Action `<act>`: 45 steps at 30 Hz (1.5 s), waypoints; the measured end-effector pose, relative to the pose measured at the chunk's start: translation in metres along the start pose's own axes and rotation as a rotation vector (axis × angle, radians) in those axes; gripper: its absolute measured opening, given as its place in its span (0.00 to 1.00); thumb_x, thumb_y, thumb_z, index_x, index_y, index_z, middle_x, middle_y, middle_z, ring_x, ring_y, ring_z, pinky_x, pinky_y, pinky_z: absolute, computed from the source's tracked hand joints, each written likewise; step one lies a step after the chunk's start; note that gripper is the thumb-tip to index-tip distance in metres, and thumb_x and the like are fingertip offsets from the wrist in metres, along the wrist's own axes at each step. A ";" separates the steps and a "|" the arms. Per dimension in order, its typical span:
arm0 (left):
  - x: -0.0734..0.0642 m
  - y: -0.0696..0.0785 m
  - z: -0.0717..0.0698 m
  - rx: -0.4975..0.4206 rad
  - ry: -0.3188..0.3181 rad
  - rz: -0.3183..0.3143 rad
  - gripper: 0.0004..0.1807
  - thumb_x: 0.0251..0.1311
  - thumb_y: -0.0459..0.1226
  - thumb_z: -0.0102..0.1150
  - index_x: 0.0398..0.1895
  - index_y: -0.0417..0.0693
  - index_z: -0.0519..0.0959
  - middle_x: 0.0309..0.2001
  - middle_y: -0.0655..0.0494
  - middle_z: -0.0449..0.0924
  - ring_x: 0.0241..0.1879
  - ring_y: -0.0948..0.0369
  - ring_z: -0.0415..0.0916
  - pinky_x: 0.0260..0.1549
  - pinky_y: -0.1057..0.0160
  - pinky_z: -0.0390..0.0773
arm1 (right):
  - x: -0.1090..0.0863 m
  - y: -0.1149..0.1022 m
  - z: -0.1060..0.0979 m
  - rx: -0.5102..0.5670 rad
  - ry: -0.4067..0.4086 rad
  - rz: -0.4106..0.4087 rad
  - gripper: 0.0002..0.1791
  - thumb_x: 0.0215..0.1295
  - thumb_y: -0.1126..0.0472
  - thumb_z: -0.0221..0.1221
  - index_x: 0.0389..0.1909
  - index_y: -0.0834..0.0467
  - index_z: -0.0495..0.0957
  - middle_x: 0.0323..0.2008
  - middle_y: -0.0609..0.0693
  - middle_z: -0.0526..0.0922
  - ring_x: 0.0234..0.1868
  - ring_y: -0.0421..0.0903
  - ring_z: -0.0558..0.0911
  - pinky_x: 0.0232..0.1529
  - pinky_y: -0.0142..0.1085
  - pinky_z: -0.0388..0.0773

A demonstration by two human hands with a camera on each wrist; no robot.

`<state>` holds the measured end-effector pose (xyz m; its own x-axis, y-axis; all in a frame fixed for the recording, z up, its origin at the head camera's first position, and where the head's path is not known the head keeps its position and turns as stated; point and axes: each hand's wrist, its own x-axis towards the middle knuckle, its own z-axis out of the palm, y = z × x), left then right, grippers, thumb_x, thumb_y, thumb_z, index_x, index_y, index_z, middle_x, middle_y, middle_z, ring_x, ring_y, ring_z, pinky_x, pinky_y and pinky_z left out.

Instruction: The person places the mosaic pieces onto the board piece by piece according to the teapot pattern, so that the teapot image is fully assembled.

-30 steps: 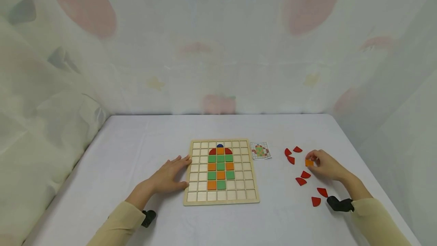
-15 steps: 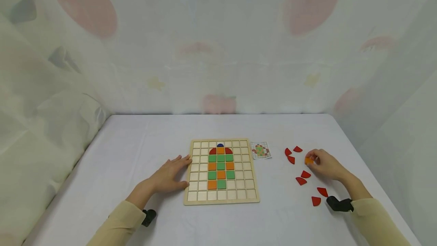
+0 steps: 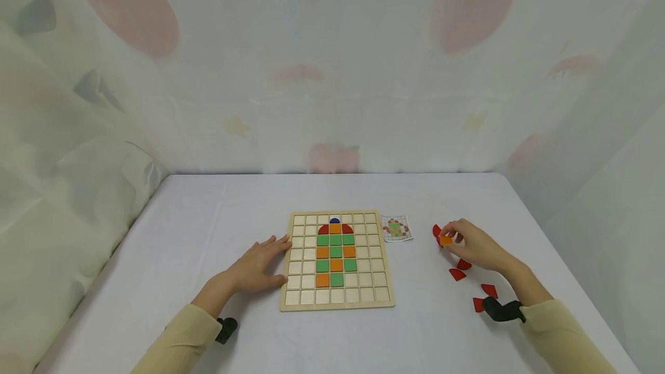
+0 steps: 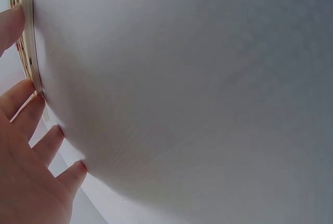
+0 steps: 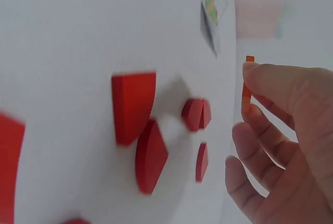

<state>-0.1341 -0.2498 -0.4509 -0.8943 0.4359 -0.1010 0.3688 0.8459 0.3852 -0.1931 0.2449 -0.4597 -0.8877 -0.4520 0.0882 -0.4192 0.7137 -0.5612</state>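
My right hand (image 3: 475,245) pinches an orange square tile (image 3: 445,240) between thumb and fingertips, held above the table over some red pieces. In the right wrist view the tile (image 5: 246,86) is seen edge-on. The left hand (image 3: 258,267) touches the left edge of a wooden grid board (image 3: 337,307) with its fingers spread; in the left wrist view, thumb and fingertips (image 4: 23,91) meet the board's rim. On the board, orange and green squares form a block, with two red quarter-circles (image 3: 347,229) and a blue half-circle (image 3: 335,221) at the top.
A small printed pattern card (image 3: 396,228) lies just right of the board. Several red quarter-circle pieces (image 3: 457,275) are scattered at the right, some partly hidden by the right hand and wrist strap. Patterned fabric (image 3: 332,74) hangs behind the white table (image 3: 234,201).
My right hand has lifted the orange tile and moved left with it, now over the red pieces nearest the card. The left hand stays at the board's edge.
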 end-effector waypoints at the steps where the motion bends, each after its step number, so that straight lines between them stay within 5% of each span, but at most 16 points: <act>1: 0.000 0.000 0.000 0.000 0.000 0.001 0.39 0.50 0.46 0.64 0.66 0.44 0.62 0.70 0.50 0.55 0.68 0.43 0.50 0.61 0.35 0.49 | 0.001 -0.004 0.001 0.001 -0.006 -0.009 0.13 0.55 0.65 0.62 0.42 0.58 0.75 0.37 0.48 0.74 0.37 0.44 0.72 0.32 0.28 0.75; 17: -0.001 -0.002 0.001 0.002 0.005 -0.001 0.40 0.50 0.46 0.64 0.66 0.45 0.62 0.70 0.50 0.55 0.68 0.43 0.50 0.61 0.34 0.49 | 0.025 -0.064 0.038 -0.014 -0.037 -0.202 0.15 0.53 0.64 0.64 0.42 0.53 0.75 0.39 0.43 0.73 0.38 0.41 0.74 0.39 0.34 0.77; 29: -0.002 0.000 0.000 -0.003 0.005 -0.001 0.39 0.50 0.45 0.64 0.66 0.44 0.62 0.70 0.49 0.55 0.68 0.43 0.50 0.61 0.34 0.49 | 0.033 -0.107 0.078 -0.032 -0.091 -0.251 0.15 0.53 0.55 0.65 0.42 0.49 0.74 0.37 0.38 0.72 0.38 0.37 0.72 0.40 0.30 0.74; 45: 0.000 -0.001 0.000 0.006 0.000 -0.005 0.40 0.51 0.47 0.64 0.67 0.46 0.62 0.70 0.50 0.54 0.69 0.44 0.49 0.62 0.36 0.48 | 0.035 -0.136 0.111 -0.086 -0.055 -0.395 0.14 0.53 0.54 0.65 0.40 0.51 0.76 0.36 0.42 0.73 0.36 0.36 0.70 0.39 0.27 0.73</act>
<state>-0.1340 -0.2506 -0.4507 -0.8960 0.4320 -0.1032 0.3661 0.8498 0.3792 -0.1464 0.0726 -0.4715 -0.6445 -0.7267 0.2379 -0.7424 0.5203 -0.4221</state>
